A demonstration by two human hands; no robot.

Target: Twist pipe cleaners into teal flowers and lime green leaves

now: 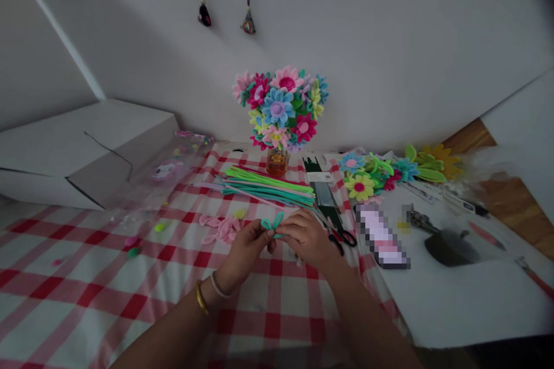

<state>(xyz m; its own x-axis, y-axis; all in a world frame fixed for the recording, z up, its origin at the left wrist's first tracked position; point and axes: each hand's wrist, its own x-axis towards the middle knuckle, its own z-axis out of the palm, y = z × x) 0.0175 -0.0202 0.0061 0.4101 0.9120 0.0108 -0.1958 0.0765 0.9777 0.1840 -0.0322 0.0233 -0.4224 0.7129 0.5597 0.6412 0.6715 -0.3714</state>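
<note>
The left hand and the right hand are close together over a red and white checked cloth. The fingers of both hands are pressed together on a small blue-green pipe cleaner loop, and the loop pokes up between them. Just left of the left fingers, a pink pipe cleaner shape lies on the cloth. Straight ahead of the fingers is a long pile of green and pink pipe cleaners. Past it, a glass jar holds a big bunch of fuzzy flowers. Just right of the right fingers sit dark scissors.
</note>
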